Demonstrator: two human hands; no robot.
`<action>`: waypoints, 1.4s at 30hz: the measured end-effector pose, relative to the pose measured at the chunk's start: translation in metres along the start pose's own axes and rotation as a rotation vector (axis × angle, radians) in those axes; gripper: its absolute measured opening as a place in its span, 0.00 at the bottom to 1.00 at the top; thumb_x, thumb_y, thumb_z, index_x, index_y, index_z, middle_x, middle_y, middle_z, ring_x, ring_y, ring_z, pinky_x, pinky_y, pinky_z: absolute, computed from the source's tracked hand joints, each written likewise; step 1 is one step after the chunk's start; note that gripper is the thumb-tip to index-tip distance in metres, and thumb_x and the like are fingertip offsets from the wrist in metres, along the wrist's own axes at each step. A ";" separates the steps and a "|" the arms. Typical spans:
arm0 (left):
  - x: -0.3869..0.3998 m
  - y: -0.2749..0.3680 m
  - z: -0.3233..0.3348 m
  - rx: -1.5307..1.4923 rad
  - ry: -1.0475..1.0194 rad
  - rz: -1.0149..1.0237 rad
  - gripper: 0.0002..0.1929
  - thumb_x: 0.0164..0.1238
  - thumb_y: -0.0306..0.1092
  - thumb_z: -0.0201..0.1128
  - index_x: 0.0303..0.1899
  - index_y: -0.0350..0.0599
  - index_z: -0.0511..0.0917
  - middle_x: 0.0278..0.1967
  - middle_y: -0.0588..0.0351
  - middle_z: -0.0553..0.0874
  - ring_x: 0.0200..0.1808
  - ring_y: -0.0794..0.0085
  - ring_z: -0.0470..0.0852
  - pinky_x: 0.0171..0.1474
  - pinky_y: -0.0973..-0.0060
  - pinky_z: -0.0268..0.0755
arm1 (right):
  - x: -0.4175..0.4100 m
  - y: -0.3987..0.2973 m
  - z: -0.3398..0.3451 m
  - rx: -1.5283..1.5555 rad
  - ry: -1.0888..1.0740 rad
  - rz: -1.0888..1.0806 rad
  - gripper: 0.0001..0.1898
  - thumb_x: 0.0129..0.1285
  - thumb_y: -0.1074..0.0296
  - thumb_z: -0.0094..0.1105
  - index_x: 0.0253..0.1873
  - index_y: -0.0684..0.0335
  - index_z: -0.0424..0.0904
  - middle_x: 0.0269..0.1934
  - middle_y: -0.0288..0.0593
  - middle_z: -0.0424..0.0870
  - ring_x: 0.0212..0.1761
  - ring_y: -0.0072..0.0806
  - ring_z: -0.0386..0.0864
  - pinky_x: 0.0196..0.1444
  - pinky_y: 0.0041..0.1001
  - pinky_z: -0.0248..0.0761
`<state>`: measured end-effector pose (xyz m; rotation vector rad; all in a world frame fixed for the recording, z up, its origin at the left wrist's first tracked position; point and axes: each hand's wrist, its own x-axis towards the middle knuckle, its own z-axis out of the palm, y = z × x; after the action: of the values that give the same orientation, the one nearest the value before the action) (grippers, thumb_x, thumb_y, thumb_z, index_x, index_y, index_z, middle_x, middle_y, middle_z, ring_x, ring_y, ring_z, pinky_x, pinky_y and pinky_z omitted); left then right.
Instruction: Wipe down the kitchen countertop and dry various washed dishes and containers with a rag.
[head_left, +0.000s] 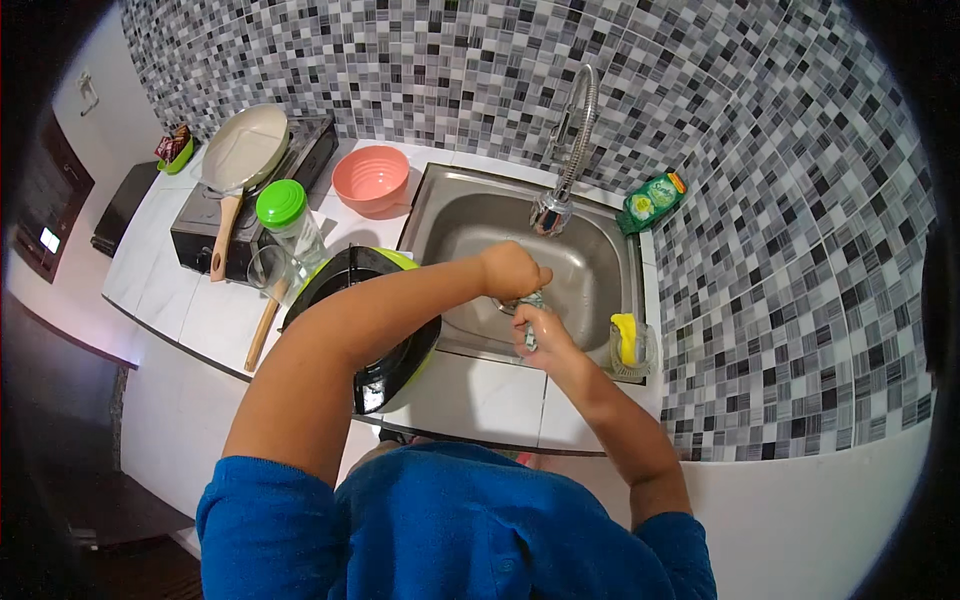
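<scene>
Over the near part of the stainless steel sink (465, 225), my left hand (517, 271) is curled with its knuckles up; what is inside its grasp is hidden. Just below it, my right hand (546, 339) grips a pale green and white cloth or scrubber (531, 300), which shows between the two hands and past my right fingers. A small shiny curved edge (506, 305), perhaps of a metal utensil, shows beside the cloth under my left hand. The chrome faucet (551, 214) hangs over the sink's back part, beyond my hands.
A black and lime-green dish rack or basin (390, 386) lies under my left forearm. Left are a pink bowl (371, 180), a green-lidded jar (283, 204) and a frying pan (246, 146) on a stove. Right are a green soap bottle (651, 202) and a glass dish (646, 360) holding something yellow.
</scene>
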<state>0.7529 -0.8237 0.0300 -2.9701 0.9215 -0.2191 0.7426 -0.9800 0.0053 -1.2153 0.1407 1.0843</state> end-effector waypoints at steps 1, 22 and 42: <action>0.003 -0.001 -0.001 0.009 0.006 0.010 0.09 0.54 0.36 0.56 0.35 0.44 0.71 0.19 0.51 0.81 0.21 0.54 0.82 0.21 0.60 0.73 | 0.001 0.000 -0.001 -0.002 0.000 0.003 0.07 0.45 0.75 0.54 0.25 0.58 0.64 0.15 0.32 0.61 0.13 0.21 0.60 0.13 0.23 0.50; -0.017 0.021 -0.020 -0.342 -0.140 -0.391 0.30 0.41 0.35 0.71 0.49 0.43 0.67 0.38 0.43 0.81 0.42 0.49 0.81 0.42 0.58 0.73 | -0.010 -0.001 -0.035 -0.735 -0.036 -0.539 0.26 0.59 0.62 0.63 0.60 0.61 0.64 0.45 0.38 0.74 0.42 0.22 0.74 0.42 0.26 0.69; -0.280 0.118 -0.075 -0.677 0.889 -1.054 0.10 0.58 0.26 0.62 0.40 0.38 0.74 0.36 0.53 0.78 0.36 0.72 0.78 0.40 0.78 0.70 | -0.023 0.018 -0.026 -0.334 -0.146 -0.631 0.15 0.57 0.68 0.64 0.48 0.67 0.77 0.42 0.38 0.81 0.40 0.23 0.78 0.45 0.22 0.69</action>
<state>0.4477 -0.7618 0.0609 -3.5995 -0.9657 -1.5655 0.7286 -1.0160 -0.0037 -1.3416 -0.5260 0.6445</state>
